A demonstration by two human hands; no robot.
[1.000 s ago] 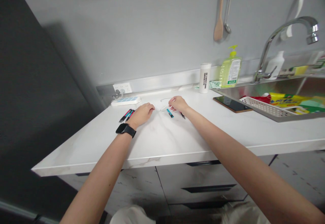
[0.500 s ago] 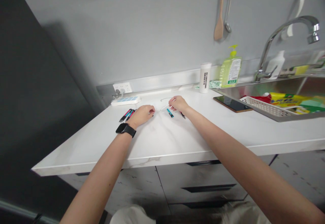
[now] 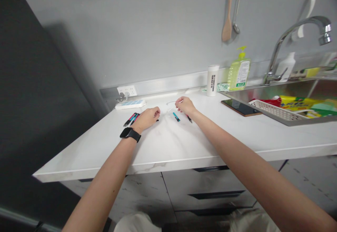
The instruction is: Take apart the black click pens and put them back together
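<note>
My right hand is closed in a pinch above the counter, holding a thin pale pen refill that points down to the left. Just below it lies a short teal and black pen part, and a dark pen piece shows beside the right wrist. My left hand, with a black watch on its wrist, is curled low over the white counter. Its fingertips are partly hidden, and a small dark end shows under them. Several pink, teal and black pens lie left of that hand.
A white power strip rests near the wall outlet. Farther right are a white canister, a phone, a yellow-green soap bottle and the sink with a white basket. A thin curved wire-like piece lies behind the hands.
My right hand has risen very slightly, showing more of the dark pen piece beside it. The left hand has shifted a little, its fingers still curled.
</note>
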